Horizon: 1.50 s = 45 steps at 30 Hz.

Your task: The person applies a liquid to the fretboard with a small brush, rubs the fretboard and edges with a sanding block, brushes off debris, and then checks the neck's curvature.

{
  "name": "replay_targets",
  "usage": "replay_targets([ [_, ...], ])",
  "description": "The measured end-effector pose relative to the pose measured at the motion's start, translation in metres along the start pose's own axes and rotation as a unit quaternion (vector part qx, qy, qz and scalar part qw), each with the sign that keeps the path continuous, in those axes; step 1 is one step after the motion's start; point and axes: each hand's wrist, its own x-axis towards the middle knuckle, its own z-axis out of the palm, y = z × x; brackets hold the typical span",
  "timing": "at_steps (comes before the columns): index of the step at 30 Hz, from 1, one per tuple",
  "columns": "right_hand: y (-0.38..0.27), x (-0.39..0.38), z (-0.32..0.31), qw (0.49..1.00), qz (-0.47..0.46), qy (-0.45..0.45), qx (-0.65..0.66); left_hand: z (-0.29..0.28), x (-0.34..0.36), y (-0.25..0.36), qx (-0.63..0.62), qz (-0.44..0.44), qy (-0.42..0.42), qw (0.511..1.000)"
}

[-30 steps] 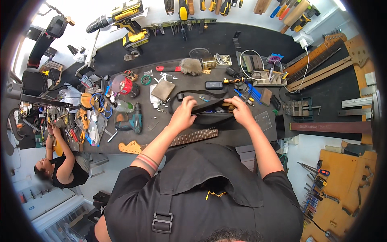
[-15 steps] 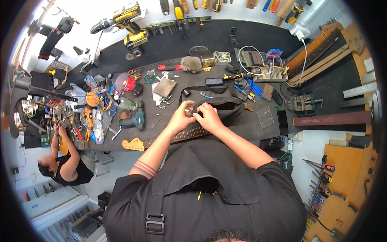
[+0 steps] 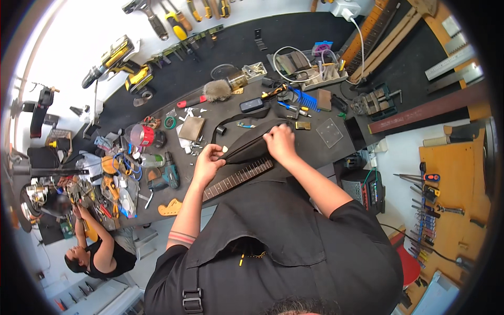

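A black zippered bag (image 3: 247, 143) with a strap lies on the bench in front of me, its zipper line running between my hands. My left hand (image 3: 210, 161) pinches the bag's near left end. At the opposite end, my right hand (image 3: 281, 143) has its fingers closed on the zipper edge; the pull itself is hidden under them. Just on my side of the bag lies a guitar neck (image 3: 239, 179), with its pale headstock to the left, by my left forearm. A small pale pick-shaped piece (image 3: 224, 149) shows beside my left fingers.
Beyond the bag are a black phone-like device (image 3: 252, 105), a blue comb-like piece (image 3: 307, 100) and a sanding block (image 3: 324, 100). Leftward lie a square metal block (image 3: 191, 127), a teal drill (image 3: 169, 173) and tool clutter. A clear plate (image 3: 329, 132) lies right. Another person (image 3: 102, 252) works far left.
My right hand has slid rightward along the bag from beside my left hand. The bag's wide opening has narrowed to a closed-looking zipper line. The whole view has turned and shifted.
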Motion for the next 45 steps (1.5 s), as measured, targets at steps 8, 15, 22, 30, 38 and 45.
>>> replay_targets([
  [8, 0.040, 0.003, -0.050, 0.986, 0.015, 0.161, -0.042, 0.026, 0.007, 0.016, 0.134, 0.105, 0.018, 0.985],
  [15, 0.082, 0.017, -0.040, 0.973, -0.216, -0.012, -0.075, 0.023, 0.021, 0.003, 0.041, 0.100, 0.048, 0.993],
  [22, 0.039, 0.001, -0.076, 0.965, -0.189, 0.158, 0.086, 0.017, 0.007, 0.111, -0.095, 0.257, 0.121, 0.954],
  [30, -0.028, -0.081, -0.193, 0.889, -0.160, 0.259, 0.343, 0.005, -0.036, 0.252, -0.221, 0.481, -0.034, 0.848],
  [38, -0.068, -0.248, -0.290, 0.845, -0.078, 0.447, 0.283, 0.048, -0.101, 0.288, -0.405, 0.428, -0.106, 0.801],
  [45, -0.077, -0.452, -0.323, 0.809, 0.031, 0.580, 0.093, 0.144, -0.176, 0.232, -0.317, 0.328, -0.541, 0.706],
])
